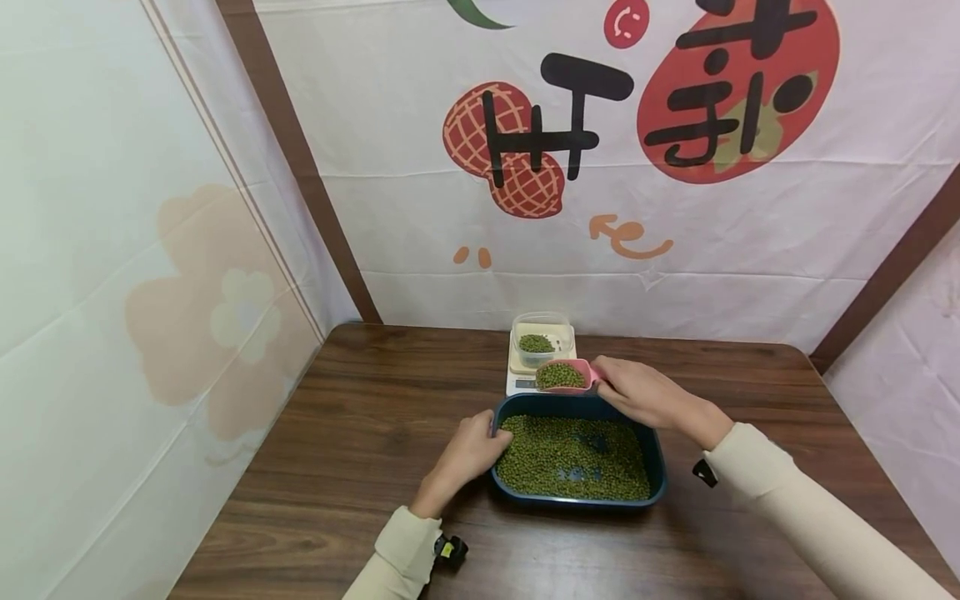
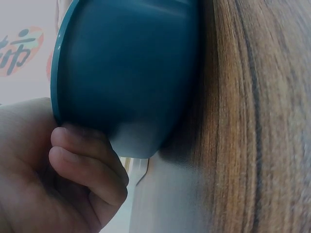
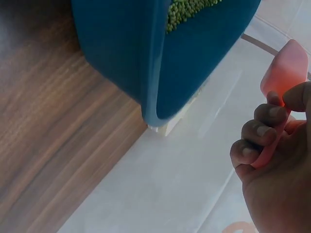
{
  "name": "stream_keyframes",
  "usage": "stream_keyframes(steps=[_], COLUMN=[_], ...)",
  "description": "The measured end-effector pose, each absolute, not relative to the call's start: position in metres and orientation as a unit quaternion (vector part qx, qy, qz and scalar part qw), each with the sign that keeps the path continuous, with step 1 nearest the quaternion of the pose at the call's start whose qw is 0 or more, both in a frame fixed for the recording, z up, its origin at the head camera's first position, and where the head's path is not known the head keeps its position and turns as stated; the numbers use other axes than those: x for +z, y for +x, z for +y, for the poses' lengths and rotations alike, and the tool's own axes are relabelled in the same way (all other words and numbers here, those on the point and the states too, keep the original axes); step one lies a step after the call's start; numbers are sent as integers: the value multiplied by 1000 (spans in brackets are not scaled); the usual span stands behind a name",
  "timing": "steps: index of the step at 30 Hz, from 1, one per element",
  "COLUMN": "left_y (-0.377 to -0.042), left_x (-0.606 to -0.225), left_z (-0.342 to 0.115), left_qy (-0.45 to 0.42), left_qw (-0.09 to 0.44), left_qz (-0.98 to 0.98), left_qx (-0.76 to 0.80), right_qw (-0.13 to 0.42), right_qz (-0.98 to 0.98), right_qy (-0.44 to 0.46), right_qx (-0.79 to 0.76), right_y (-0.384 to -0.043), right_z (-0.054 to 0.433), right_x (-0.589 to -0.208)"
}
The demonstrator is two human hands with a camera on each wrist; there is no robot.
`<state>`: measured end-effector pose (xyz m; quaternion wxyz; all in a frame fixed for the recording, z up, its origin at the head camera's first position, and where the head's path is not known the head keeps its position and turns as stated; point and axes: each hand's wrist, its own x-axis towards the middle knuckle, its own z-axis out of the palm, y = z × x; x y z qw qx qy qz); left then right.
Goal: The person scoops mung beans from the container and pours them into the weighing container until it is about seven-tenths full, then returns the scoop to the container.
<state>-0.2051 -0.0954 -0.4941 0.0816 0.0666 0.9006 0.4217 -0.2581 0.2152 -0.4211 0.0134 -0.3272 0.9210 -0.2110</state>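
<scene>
Head view: blue basin (image 1: 577,502), near, on the brown table (image 1: 375,433), stocked with green beans (image 1: 570,458). Directly beyond it, white scale (image 1: 512,379), reading illegible; on it, clear tub (image 1: 534,359) with a small heap of beans. Pink scoop (image 1: 588,369), loaded, near the tub's near right side, handle grasped by right hand (image 1: 641,392). Left hand (image 1: 471,450) grips the basin's left rim. Progress, as judged: tub part-filled; scoop's load not yet tipped out; bulk in basin.

Left wrist view: fingers curled at basin's rim.

Right wrist view: fingers wrapped round scoop handle.
</scene>
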Motion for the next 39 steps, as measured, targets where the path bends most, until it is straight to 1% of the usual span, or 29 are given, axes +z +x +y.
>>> stream_keyframes(steps=[8,30,39], left_y=[-199,-194,-194], left_x=[-492,-490,-489], left_z=[-96,-95,-95], left_qy=[65,63,60], left_qw=[82,82,86], left_qz=[903,904,902], left_qx=[418,414,420], right_qw=[28,20,29], right_qz=[926,935,935], right_qy=[-311,-287,-277], right_qx=[-212,-207,-218], right_y=[-262,-292,-304], right_z=[217,219,220], right_x=[-418,-418,-418])
